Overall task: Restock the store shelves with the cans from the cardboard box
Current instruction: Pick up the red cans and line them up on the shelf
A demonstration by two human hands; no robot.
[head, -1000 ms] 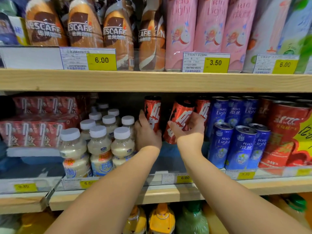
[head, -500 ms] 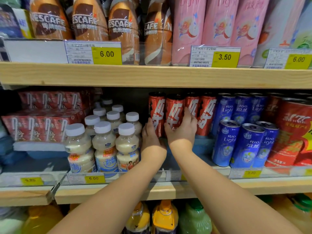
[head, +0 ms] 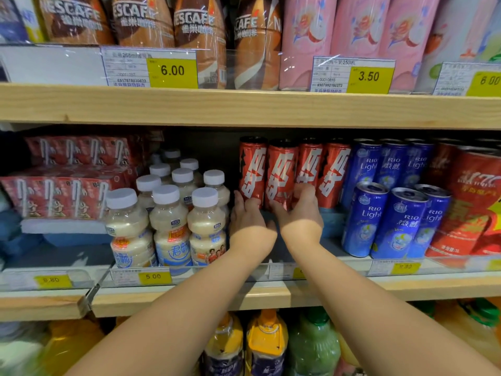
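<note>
As seen from a head-worn camera facing store shelves, two bare forearms are reaching up from the bottom of the frame to the middle shelf. Four red cans with white lettering are standing upright in a row at the centre of the frame, side by side and set back on that shelf. The left hand is lying with straight fingers against the lower part of the leftmost red can, touching it without wrapping it. The right hand is curling its thumb and fingers round the base of the second red can, gripping it.

Left of the hands, white-capped bottles are standing in a cluster, and red cartons are sitting near the left edge. Right of the red row, blue cans are standing. Along the upper shelf, coffee bottles and pink cans are standing behind yellow price tags.
</note>
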